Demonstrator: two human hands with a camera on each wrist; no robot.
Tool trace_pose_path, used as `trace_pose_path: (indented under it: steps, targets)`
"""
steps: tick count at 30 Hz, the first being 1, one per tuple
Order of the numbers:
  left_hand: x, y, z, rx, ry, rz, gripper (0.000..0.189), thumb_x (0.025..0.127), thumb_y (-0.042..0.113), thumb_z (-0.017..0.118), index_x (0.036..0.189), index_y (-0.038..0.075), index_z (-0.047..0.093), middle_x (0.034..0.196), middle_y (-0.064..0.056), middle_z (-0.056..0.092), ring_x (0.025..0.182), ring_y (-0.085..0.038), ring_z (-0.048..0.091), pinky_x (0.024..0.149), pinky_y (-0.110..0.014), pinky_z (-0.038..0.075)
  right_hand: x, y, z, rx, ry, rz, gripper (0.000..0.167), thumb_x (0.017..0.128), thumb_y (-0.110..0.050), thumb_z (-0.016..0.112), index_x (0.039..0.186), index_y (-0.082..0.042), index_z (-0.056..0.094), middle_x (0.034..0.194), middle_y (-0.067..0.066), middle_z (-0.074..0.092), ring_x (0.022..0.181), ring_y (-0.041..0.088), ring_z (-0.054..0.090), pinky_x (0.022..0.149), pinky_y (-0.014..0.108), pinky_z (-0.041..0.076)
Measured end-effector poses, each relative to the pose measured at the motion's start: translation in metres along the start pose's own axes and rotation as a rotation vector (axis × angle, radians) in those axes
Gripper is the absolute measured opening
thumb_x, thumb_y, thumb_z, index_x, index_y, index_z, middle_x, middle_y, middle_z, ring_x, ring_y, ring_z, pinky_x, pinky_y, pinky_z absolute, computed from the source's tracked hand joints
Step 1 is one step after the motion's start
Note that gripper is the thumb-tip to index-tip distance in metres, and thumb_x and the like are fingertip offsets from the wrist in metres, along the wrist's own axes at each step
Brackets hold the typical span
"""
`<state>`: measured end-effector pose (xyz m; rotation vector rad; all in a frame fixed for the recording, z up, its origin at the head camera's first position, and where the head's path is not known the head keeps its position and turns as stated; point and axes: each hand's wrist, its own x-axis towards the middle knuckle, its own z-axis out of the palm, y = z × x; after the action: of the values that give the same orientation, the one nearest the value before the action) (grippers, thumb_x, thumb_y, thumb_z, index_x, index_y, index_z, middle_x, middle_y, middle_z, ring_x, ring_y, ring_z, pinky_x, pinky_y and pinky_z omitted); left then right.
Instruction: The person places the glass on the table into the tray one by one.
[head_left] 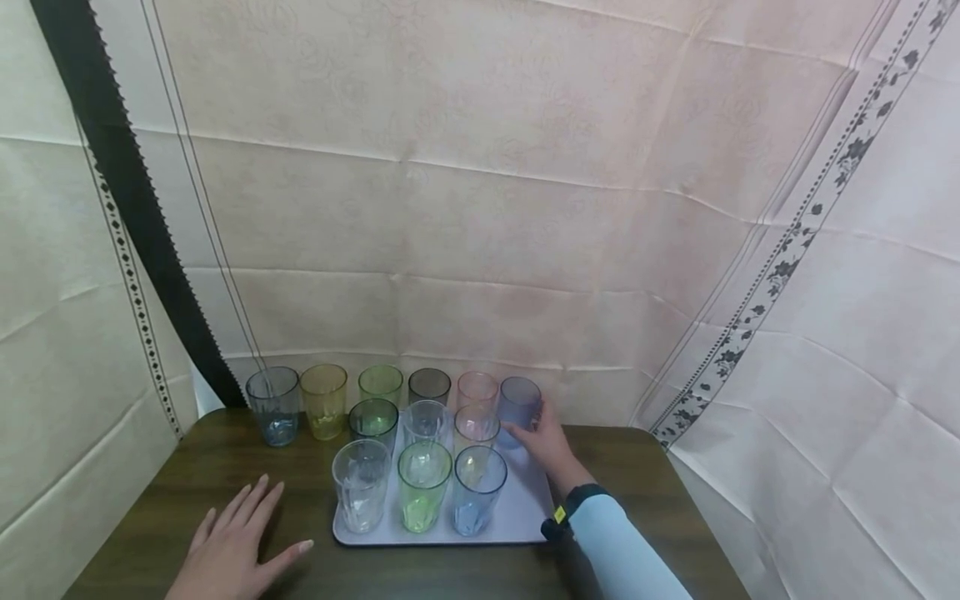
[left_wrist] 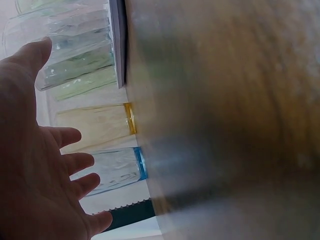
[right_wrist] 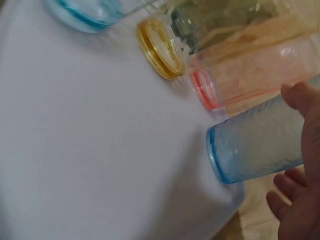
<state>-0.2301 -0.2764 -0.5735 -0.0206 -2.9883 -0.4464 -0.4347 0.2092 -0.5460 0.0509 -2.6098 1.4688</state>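
Observation:
My right hand [head_left: 551, 450] is around a blue glass [head_left: 519, 408] at the right end of the back row. In the right wrist view its thumb [right_wrist: 300, 97] lies along one side of that blue glass [right_wrist: 255, 145], with the fingers on the other side; some fingers are hidden. The glass stands upright at the corner of a white tray [head_left: 525, 500]. Left of the tray, my left hand [head_left: 232, 546] is spread over the table with nothing in it. The left wrist view shows its fingers [left_wrist: 77, 162] apart, in front of the glasses.
On the tray stand several close-set glasses, including a clear glass [head_left: 362, 487], a green glass [head_left: 423, 487] and a light blue glass [head_left: 478, 492]. A blue glass [head_left: 273, 408] and a yellow glass [head_left: 324, 404] stand on the wooden table [head_left: 300, 467] to the left. Cloth [head_left: 465, 208] hangs behind.

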Motion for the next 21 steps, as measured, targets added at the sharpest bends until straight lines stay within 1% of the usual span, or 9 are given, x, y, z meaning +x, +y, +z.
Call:
trace_pose_path:
  steps: [3,6,8,10,12,14,16,18,21]
  targets:
    - [-0.001,0.001,-0.001,-0.005,0.002,0.007,0.123,0.087,0.097,0.055,0.160,-0.003,0.052,0.164,-0.040,0.041,0.146,-0.066,0.040,0.111,-0.093,0.024,-0.023,-0.003,-0.013,-0.046,-0.019,-0.002,0.105,0.098,-0.045,0.086,0.173,-0.007,0.024,0.174,0.029,0.033,0.158,0.050,0.039,0.123,0.067,0.039]
    - [-0.002,0.002,-0.002,-0.011,0.011,0.012,0.123,0.088,0.096,0.055,0.160,-0.003,0.052,0.166,-0.039,0.041,0.147,-0.065,0.040,0.111,-0.092,0.024,-0.055,-0.002,-0.027,-0.130,-0.055,-0.034,0.099,0.102,-0.051,0.079,0.173,-0.005,0.027,0.174,0.029,0.034,0.158,0.049,0.039,0.124,0.068,0.037]
    - [-0.004,0.002,-0.003,-0.011,0.018,0.014,0.122,0.088,0.096,0.055,0.160,-0.003,0.051,0.166,-0.039,0.041,0.147,-0.065,0.040,0.111,-0.092,0.024,-0.077,-0.002,-0.035,-0.209,-0.071,-0.085,0.095,0.103,-0.053,0.077,0.172,-0.006,0.032,0.174,0.026,0.036,0.159,0.046,0.038,0.126,0.067,0.035]
    - [-0.005,0.002,-0.003,-0.010,0.029,0.021,0.121,0.088,0.096,0.056,0.160,-0.002,0.052,0.166,-0.038,0.041,0.147,-0.065,0.040,0.111,-0.092,0.025,-0.100,0.000,-0.042,-0.318,-0.078,-0.159,0.090,0.104,-0.056,0.075,0.170,-0.008,0.038,0.173,0.023,0.040,0.159,0.044,0.040,0.127,0.065,0.036]
    - [-0.006,0.002,-0.002,-0.009,0.039,0.031,0.120,0.089,0.095,0.056,0.160,-0.002,0.052,0.166,-0.037,0.041,0.147,-0.064,0.041,0.111,-0.092,0.026,-0.121,0.004,-0.048,-0.420,-0.072,-0.232,0.086,0.103,-0.055,0.077,0.167,-0.008,0.045,0.171,0.021,0.045,0.157,0.044,0.043,0.126,0.066,0.037]
    - [-0.007,0.003,0.000,-0.010,0.049,0.045,0.119,0.089,0.095,0.057,0.160,-0.001,0.053,0.167,-0.036,0.042,0.147,-0.063,0.042,0.110,-0.092,0.027,-0.141,0.010,-0.052,-0.509,-0.069,-0.280,0.083,0.102,-0.055,0.078,0.165,-0.009,0.050,0.170,0.019,0.048,0.156,0.043,0.045,0.124,0.068,0.038]
    - [-0.008,0.003,0.002,-0.010,0.043,0.052,0.119,0.089,0.095,0.056,0.160,0.000,0.054,0.166,-0.035,0.043,0.147,-0.062,0.043,0.109,-0.092,0.029,-0.158,0.018,-0.055,-0.573,-0.076,-0.295,0.083,0.100,-0.056,0.079,0.163,-0.010,0.052,0.170,0.017,0.048,0.157,0.043,0.045,0.122,0.071,0.039]
    - [-0.008,0.003,0.003,-0.012,0.019,0.045,0.120,0.088,0.096,0.055,0.160,-0.001,0.053,0.166,-0.036,0.043,0.147,-0.063,0.043,0.109,-0.092,0.029,-0.171,0.023,-0.055,-0.607,-0.089,-0.289,0.085,0.099,-0.060,0.079,0.163,-0.010,0.054,0.170,0.016,0.049,0.157,0.043,0.044,0.120,0.073,0.040]
    - [-0.009,-0.001,0.004,-0.015,-0.023,0.022,0.124,0.087,0.098,0.053,0.160,-0.002,0.052,0.166,-0.038,0.042,0.147,-0.065,0.042,0.108,-0.092,0.028,-0.184,0.028,-0.054,-0.631,-0.122,-0.283,0.090,0.096,-0.065,0.078,0.163,-0.010,0.053,0.171,0.016,0.048,0.157,0.044,0.044,0.120,0.073,0.040]
